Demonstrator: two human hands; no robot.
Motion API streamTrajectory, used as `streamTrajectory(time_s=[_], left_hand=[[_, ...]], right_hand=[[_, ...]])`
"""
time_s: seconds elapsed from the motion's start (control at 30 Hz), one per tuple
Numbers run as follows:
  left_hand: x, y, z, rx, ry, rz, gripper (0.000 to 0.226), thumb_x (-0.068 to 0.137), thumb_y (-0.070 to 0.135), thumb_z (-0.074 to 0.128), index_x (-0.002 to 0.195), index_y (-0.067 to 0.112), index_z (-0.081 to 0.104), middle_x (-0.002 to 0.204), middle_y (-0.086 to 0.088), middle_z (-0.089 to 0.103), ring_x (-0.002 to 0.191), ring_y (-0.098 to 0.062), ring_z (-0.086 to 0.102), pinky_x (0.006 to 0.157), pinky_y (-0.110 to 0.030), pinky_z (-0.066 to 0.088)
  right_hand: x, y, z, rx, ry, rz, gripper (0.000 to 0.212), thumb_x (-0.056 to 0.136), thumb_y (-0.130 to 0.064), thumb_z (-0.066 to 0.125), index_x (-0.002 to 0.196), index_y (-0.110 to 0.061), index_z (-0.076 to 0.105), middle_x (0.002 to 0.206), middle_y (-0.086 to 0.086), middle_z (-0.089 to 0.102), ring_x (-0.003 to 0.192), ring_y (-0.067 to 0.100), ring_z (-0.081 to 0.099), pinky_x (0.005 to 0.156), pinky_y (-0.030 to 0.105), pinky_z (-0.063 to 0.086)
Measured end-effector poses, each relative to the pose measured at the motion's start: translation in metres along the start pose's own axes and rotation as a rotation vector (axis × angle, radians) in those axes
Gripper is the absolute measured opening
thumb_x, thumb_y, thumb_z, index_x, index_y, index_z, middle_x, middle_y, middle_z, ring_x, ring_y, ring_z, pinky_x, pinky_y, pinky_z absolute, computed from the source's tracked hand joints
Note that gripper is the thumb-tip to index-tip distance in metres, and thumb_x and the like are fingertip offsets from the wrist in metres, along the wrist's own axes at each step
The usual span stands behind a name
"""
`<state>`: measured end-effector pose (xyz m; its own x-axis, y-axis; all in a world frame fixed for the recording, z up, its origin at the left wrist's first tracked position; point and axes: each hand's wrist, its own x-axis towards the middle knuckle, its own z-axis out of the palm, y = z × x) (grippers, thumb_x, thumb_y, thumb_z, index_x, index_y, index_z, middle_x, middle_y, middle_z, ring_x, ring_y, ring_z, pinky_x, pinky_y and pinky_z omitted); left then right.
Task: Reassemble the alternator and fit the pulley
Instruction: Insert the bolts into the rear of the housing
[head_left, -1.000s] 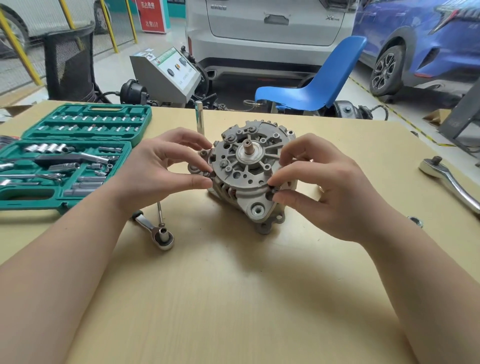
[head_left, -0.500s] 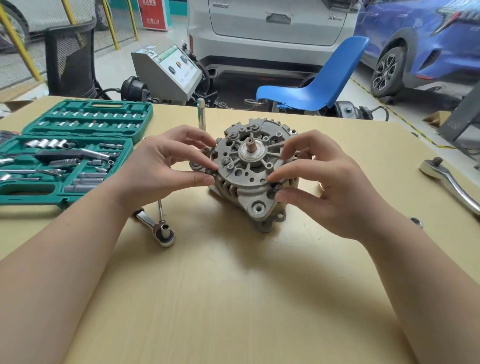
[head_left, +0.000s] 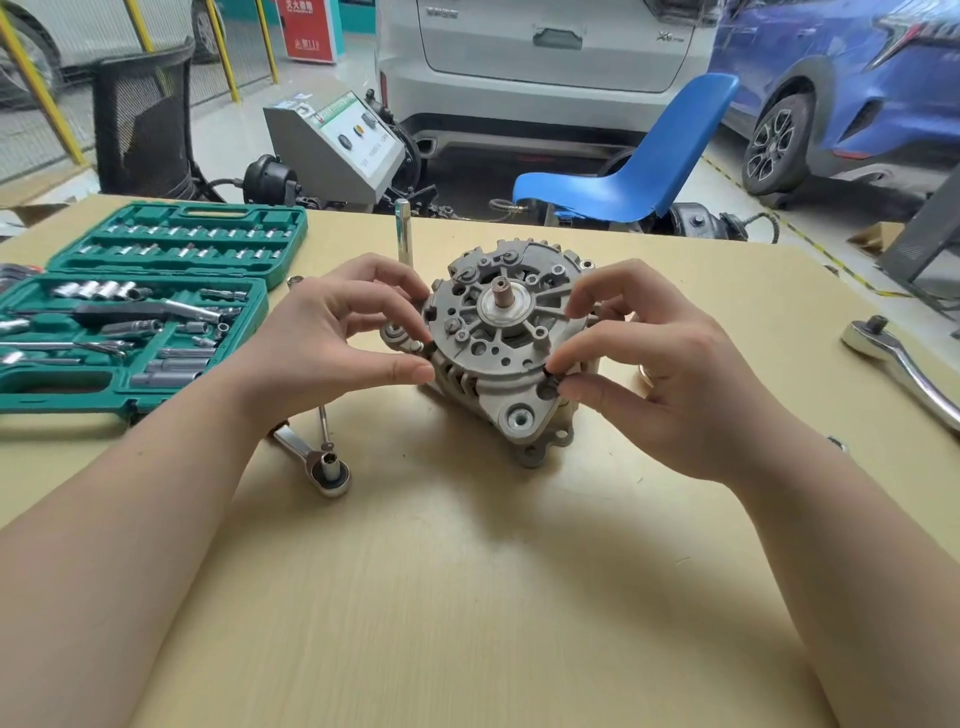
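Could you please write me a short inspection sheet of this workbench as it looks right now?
Surface: pale wooden table, bare in the foreground.
Job's things: alternator resting mid-table, shaft exposed, no pulley seen on it.
Clutter: open green socket set at left; small ratchet in front of the alternator; large ratchet at right; upright metal bar behind.
Hands: left hand pinches a small bolt at the housing's left edge; right hand pinches a dark bolt at its right edge.
Cables: black hoses on the floor beyond the table.
Surroundings: blue chair, grey test machine, parked cars.
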<state>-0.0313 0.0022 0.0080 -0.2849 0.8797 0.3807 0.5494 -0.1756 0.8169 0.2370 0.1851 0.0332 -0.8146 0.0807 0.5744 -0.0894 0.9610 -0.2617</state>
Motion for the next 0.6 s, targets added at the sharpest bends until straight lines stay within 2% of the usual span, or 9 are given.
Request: streamTrajectory(time_s=[0.07,0.2,0.33,0.43,0.5,0.6], left_hand=[[-0.001,0.0,-0.002,-0.003,-0.007,-0.011,0.021,0.074,0.025,0.097,0.092,0.023,0.086,0.126,0.003,0.065,0.126,-0.019,0.063,0.11,-0.04,0.054],[-0.001,0.0,0.0,-0.035,0.017,-0.008,0.017,0.075,0.015,0.093,0.091,0.017,0.087,0.126,0.001,0.067,0.125,-0.019,0.063,0.104,-0.029,0.056],[0.0,0.0,0.002,-0.036,0.019,0.001,0.017,0.074,0.013,0.091,0.089,0.014,0.086,0.124,0.003,0.068,0.124,-0.016,0.064,0.1,-0.023,0.054],[0.0,0.0,0.002,-0.029,0.027,0.002,0.017,0.074,0.013,0.091,0.09,0.012,0.086,0.123,0.002,0.069,0.125,-0.015,0.064,0.098,-0.02,0.053],[0.0,0.001,0.002,-0.024,0.032,0.006,0.018,0.074,0.013,0.091,0.09,0.011,0.085,0.122,0.001,0.069,0.125,-0.014,0.064,0.099,-0.019,0.052],[-0.001,0.002,0.002,-0.032,0.035,0.004,0.018,0.073,0.014,0.091,0.089,0.011,0.085,0.117,-0.002,0.069,0.115,-0.019,0.066,0.097,-0.02,0.052]], right_hand=[[0.0,0.0,0.001,-0.005,-0.007,-0.005,0.005,0.093,-0.015,0.075,0.096,-0.014,0.079,0.12,0.005,0.056,0.102,0.034,0.057,0.085,0.051,0.05],[0.002,-0.003,0.004,0.003,0.008,-0.019,0.007,0.095,-0.011,0.07,0.096,-0.011,0.077,0.118,0.005,0.056,0.099,0.031,0.058,0.083,0.048,0.05],[0.004,-0.006,0.006,0.082,0.055,-0.001,0.011,0.096,-0.001,0.066,0.098,-0.008,0.074,0.113,0.005,0.06,0.094,0.021,0.059,0.081,0.023,0.042],[0.006,-0.009,0.011,0.089,0.099,0.005,0.01,0.096,0.002,0.065,0.098,-0.003,0.073,0.109,0.007,0.064,0.093,0.017,0.059,0.081,0.016,0.039],[0.006,-0.012,0.015,0.056,0.132,-0.012,0.01,0.097,0.002,0.064,0.097,-0.001,0.074,0.108,0.009,0.065,0.092,0.019,0.06,0.08,0.019,0.042],[0.005,-0.014,0.018,-0.022,0.17,-0.067,0.012,0.099,0.001,0.062,0.097,0.001,0.074,0.105,0.011,0.067,0.095,0.03,0.063,0.079,0.038,0.052]])
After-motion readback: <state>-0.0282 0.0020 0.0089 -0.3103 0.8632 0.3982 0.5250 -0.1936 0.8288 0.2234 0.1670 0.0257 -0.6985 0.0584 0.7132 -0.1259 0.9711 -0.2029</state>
